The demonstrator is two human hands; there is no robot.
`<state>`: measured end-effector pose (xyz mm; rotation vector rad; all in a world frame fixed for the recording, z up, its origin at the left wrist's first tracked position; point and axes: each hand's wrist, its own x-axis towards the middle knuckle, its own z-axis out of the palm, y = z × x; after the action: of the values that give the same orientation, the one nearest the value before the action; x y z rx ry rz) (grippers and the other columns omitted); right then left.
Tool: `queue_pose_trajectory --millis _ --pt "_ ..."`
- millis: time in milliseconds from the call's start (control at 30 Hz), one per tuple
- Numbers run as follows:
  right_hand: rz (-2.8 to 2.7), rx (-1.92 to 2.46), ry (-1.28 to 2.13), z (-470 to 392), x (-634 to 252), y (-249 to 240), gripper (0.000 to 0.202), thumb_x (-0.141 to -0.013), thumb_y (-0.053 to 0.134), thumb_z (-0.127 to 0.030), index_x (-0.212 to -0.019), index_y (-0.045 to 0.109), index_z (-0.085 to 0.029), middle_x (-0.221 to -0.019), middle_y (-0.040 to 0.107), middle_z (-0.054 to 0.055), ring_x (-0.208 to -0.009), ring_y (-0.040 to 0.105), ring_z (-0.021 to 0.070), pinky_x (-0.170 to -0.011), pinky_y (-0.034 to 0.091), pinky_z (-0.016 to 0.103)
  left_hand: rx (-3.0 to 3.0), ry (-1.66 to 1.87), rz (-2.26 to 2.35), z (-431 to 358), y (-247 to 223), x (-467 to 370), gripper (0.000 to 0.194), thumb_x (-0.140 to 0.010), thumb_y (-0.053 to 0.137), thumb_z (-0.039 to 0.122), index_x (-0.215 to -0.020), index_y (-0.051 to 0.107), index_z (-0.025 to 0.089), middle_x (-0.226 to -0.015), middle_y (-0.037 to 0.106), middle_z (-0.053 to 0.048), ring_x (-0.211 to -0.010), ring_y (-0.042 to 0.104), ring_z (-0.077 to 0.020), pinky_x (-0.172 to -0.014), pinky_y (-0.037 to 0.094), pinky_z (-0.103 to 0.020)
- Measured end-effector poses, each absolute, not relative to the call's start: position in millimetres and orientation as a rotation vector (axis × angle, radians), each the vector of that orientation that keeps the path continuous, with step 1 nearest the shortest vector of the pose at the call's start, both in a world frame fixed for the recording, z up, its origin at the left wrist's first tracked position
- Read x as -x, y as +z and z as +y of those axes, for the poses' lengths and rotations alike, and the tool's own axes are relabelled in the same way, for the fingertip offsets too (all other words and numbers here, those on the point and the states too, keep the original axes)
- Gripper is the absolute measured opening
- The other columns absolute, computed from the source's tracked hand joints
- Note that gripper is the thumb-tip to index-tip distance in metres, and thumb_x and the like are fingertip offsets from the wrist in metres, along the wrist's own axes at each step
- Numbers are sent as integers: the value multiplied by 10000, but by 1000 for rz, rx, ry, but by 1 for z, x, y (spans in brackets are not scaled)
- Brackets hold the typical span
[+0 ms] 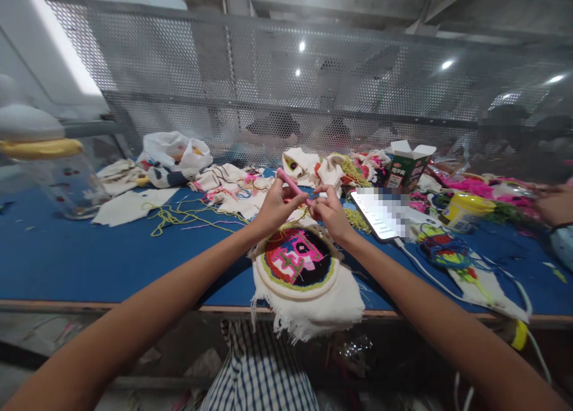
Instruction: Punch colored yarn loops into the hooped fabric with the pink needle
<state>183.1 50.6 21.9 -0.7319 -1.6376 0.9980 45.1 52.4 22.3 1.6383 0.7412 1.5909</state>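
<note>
A pink tool (290,183) slants between my hands, above the far edge of a round embroidery hoop (301,291). My left hand (278,203) is wrapped round its shaft. The fingers of my right hand (329,211) are pinched together at the tool's lower end; what they hold there is too small to make out. The hoop lies at the table's front edge, with pink, black, red and green yarn work (304,257) inside it and frayed cream cloth (313,315) hanging below.
A lit phone (373,214) with a white cable lies to the right, near a yellow tub (465,211) and a green box (405,167). Yarn and cloth pieces cover the back. A clear bottle (58,172) stands left. Another person's hand (555,205) is at far right.
</note>
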Motion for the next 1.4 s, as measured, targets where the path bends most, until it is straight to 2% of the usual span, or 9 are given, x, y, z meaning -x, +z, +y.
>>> queue_pose_trajectory --millis 133,233,367,567,833,1167,1300,1400 --pt "-1597 735 1047 51 -183 22 269 -616 430 -198 -857 315 -224 -492 452 -89 -451 355 92 -448 262 211 -1665 1446 708 54 26 -40 243 -692 647 249 -834 493 125 -679 589 -3 -628 584 -110 -546 426 -207" --pt "-1565 741 1067 50 -183 21 290 -607 435 -211 -874 321 -220 -548 480 -67 -480 380 96 -457 273 212 -1670 1371 700 54 28 -37 272 -651 687 236 -826 517 115 -687 597 -3 -630 582 -107 -578 441 -218" --pt "-1531 744 1066 49 -183 22 334 -576 441 -214 -890 328 -224 -622 429 -61 -491 358 89 -454 268 211 -1726 1295 693 51 29 -38 262 -622 707 200 -801 536 112 -721 606 -9 -680 593 -116 -645 464 -241" --pt "-1512 746 1086 49 -185 22 393 -535 448 -201 -917 354 -224 -812 374 -16 -568 373 86 -486 308 220 -1794 1297 741 51 27 -38 227 -640 696 218 -780 544 124 -688 583 7 -643 562 -101 -608 452 -225" --pt "-1514 696 1129 45 -182 22 412 -528 436 -187 -930 352 -226 -778 354 -25 -536 333 78 -473 256 211 -1700 1284 679 51 22 -43 242 -654 685 238 -788 522 120 -738 611 -20 -682 577 -114 -628 446 -236" --pt "-1527 703 1165 44 -182 20 414 -542 441 -211 -943 341 -236 -791 396 -18 -574 389 103 -493 317 227 -1742 1199 592 50 19 -45 255 -669 668 278 -808 504 140 -760 578 -7 -704 573 -128 -668 453 -274" --pt "-1569 711 1114 47 -182 21 406 -537 439 -205 -935 361 -229 -810 415 -10 -591 416 106 -503 340 233 -1759 1217 558 49 22 -45 215 -677 653 246 -766 484 147 -678 568 10 -627 558 -117 -603 434 -258" --pt "-1638 747 1065 50 -183 22 336 -591 471 -213 -916 388 -218 -785 442 -15 -571 431 101 -514 363 240 -1754 1249 596 49 26 -43 209 -677 651 230 -759 478 147 -619 555 24 -562 535 -100 -534 410 -232"
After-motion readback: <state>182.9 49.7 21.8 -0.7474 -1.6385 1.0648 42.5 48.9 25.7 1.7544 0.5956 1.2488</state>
